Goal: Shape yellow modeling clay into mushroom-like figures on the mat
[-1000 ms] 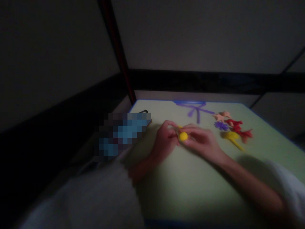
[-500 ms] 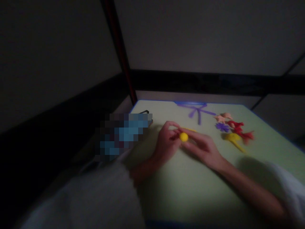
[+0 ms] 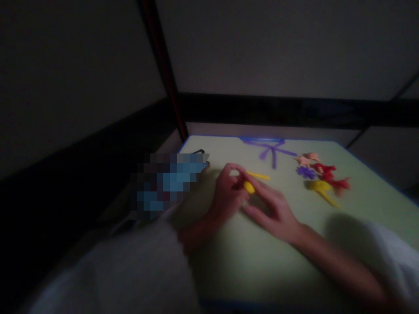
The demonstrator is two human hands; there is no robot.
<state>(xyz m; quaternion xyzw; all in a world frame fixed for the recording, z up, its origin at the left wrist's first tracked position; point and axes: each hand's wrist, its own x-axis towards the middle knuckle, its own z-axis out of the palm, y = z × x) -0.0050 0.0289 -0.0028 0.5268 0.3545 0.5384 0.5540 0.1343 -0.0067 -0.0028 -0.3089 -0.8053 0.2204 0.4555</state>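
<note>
Both my hands meet over the middle of a pale green board [image 3: 238, 261]. My left hand [image 3: 227, 192] is curled, its fingertips closed on a small yellow lump of modelling clay [image 3: 248, 187] that looks slightly oval. From the right, my right hand [image 3: 275, 209] reaches in with index finger and thumb stretched and apart. Its index finger runs beside the yellow lump and appears to touch it, while the thumb lies lower, off the lump. Just behind the fingers a thin yellow clay strip [image 3: 258, 175] rests on the board. The picture is dark and blurred.
Toward the board's right lie a purple flower shape [image 3: 306, 172], pinkish pieces [image 3: 303, 161], red pieces [image 3: 327, 173] and a yellow piece with a stem [image 3: 321, 186]. Purple strips [image 3: 273, 152] lie near the back edge. A pixelated device-like object [image 3: 176, 179] stands at left.
The yellow lump has shifted slightly left and looks less round. My right thumb has moved down and away from it. More of the yellow strip shows behind my hands.
</note>
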